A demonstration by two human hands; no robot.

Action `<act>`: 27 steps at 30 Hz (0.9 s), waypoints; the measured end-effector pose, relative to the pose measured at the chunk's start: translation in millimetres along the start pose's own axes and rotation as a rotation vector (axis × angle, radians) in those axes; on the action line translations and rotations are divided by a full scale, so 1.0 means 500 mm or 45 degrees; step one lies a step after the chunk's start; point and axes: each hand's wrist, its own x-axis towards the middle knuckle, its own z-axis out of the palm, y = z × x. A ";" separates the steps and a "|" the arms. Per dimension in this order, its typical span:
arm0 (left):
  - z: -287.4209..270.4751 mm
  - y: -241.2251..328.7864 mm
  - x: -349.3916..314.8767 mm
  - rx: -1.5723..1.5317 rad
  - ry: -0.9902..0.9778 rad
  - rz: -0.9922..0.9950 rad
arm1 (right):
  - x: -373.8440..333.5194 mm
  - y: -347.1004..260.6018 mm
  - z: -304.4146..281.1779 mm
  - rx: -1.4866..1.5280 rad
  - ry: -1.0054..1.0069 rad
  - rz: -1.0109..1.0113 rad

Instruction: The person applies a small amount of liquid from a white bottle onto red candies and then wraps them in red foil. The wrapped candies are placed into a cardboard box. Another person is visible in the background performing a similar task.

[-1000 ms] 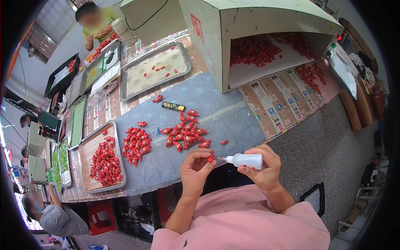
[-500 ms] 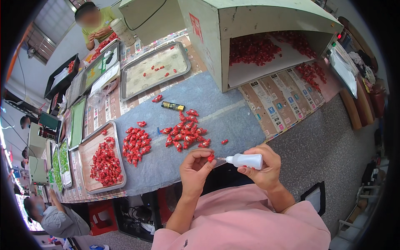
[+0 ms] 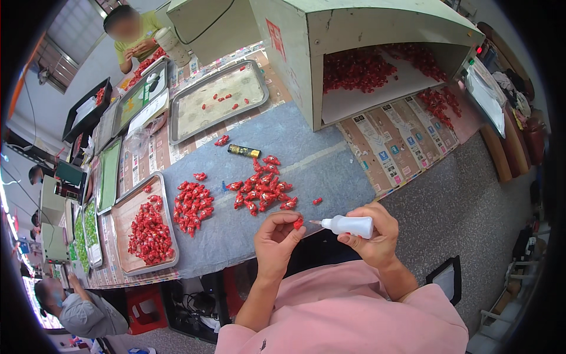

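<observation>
Between the thumb and fingertips of my left hand [image 3: 274, 241] is a small red figure piece [image 3: 298, 223]. My right hand [image 3: 380, 243] is wrapped round a white squeeze bottle [image 3: 352, 226], tilted nearly level, its thin nozzle pointing left at the red piece. The nozzle's tip is very close to the piece; whether they touch I cannot tell. Just beyond my hands, a loose heap of red figure pieces [image 3: 262, 190] lies on a blue-grey cloth [image 3: 330, 171], with a tighter heap of red pieces [image 3: 193, 207] to its left. One tiny red piece [image 3: 318, 201] lies alone near my fingers.
A metal tray [image 3: 124, 219] of red pieces stands at the left, and another tray [image 3: 236, 82] with a few pieces lies farther back. Behind the heap lies a black-and-gold cylinder [image 3: 244, 151]. A pale metal hood [image 3: 289, 65] covers more red pieces at the back right. Co-workers sit along the left.
My right hand and the squeeze bottle have shifted very slightly to the right, drawing the nozzle back a little. My left hand holds the red piece in the same place.
</observation>
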 end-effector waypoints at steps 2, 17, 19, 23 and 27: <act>0.000 0.000 0.000 -0.003 0.000 -0.005 | 0.000 -0.002 -0.002 0.006 0.002 0.005; -0.001 0.006 -0.005 -0.038 0.015 -0.093 | 0.001 0.010 -0.003 0.079 0.045 0.058; -0.002 0.009 -0.005 -0.087 0.021 -0.135 | 0.002 0.020 -0.001 0.146 0.110 0.165; -0.007 0.021 -0.008 -0.268 -0.035 -0.291 | 0.035 0.055 0.007 0.241 0.179 0.457; -0.010 0.030 -0.010 -0.495 -0.082 -0.435 | 0.080 0.129 0.012 -0.094 0.121 0.274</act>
